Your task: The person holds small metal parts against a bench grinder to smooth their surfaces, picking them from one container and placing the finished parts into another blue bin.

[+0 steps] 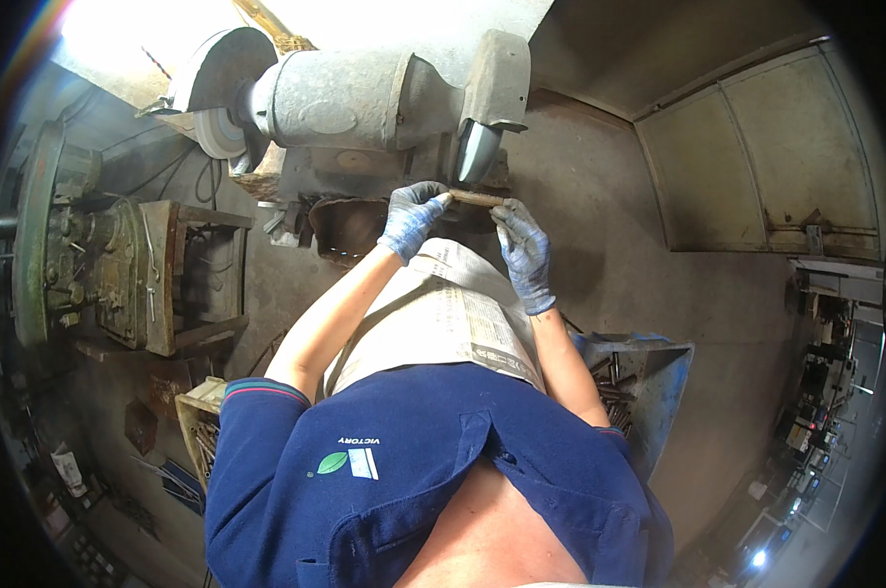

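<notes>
A short brownish metal rod [478, 198] lies almost level between my two gloved hands, just below the right wheel [477, 152] of a bench grinder [337, 98]. My left hand [413, 218] pinches its left end with closed fingers. Its right end is in the fingertips of my right hand [525, 250], whose fingers are bent and closed. Whether the rod touches the wheel I cannot tell. Both gloves are blue-grey, with darkened fingers. A pale printed sheet [453, 304] covers my lap below the hands.
Left of the grinder's motor is a second, pale wheel [219, 133] under a guard. A rusty open container [315, 230] sits below the motor. Beside me are a blue bin [670, 402] of metal rods and a yellowish crate [203, 397]. A greenish machine [119, 265] stands far left.
</notes>
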Available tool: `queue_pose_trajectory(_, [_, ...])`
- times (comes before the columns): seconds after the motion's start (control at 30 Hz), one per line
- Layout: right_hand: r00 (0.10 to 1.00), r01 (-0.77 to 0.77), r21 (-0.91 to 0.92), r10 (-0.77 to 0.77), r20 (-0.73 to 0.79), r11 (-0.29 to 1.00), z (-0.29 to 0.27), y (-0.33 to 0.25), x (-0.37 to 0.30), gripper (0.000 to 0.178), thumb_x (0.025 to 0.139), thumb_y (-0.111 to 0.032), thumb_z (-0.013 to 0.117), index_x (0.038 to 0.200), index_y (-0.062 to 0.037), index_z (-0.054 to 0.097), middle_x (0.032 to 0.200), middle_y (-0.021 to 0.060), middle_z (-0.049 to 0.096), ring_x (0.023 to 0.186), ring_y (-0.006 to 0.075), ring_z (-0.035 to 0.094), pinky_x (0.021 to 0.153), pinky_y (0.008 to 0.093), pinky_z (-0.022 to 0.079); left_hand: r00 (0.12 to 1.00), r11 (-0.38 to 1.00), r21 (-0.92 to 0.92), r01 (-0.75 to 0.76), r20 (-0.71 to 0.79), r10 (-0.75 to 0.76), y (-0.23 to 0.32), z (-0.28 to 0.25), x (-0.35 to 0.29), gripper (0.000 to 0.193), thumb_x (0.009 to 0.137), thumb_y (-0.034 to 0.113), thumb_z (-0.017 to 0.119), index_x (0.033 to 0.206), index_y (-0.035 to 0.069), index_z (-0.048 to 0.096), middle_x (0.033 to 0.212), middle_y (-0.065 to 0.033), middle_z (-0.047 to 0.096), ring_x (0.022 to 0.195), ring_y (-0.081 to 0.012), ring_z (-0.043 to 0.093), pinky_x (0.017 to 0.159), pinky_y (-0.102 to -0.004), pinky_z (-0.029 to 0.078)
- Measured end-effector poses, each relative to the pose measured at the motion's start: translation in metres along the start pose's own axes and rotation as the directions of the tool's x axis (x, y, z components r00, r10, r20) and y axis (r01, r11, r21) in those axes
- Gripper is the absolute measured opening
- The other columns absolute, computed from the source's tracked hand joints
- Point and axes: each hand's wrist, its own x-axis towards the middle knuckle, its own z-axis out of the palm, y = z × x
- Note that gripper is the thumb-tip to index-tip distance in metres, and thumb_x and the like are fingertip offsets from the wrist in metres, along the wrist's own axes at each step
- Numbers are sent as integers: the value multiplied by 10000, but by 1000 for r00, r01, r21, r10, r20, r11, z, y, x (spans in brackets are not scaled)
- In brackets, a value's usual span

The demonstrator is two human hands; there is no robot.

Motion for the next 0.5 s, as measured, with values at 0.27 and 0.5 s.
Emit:
queue_pose_trajectory(0.27, [969,-231,298,247,-16,926,-4,6,4,161,836,-4,607,986,12,665,1035,95,651,982,158,599,849,265,464,996,959,-285,12,-77,-35,-30,19,18,68,851,9,600,885,-47,616,823,-116,647,704,-195,638,679,-302,564])
queue_pose_trajectory(0.5, [955,-284,338,298,12,897,14,17,7,166,874,-16,549,996,17,656,985,98,654,921,169,613,848,294,476,989,984,-179,9,-143,-35,-27,11,21,46,853,3,595,867,-24,629,809,-79,643,680,-140,611,643,-259,544])
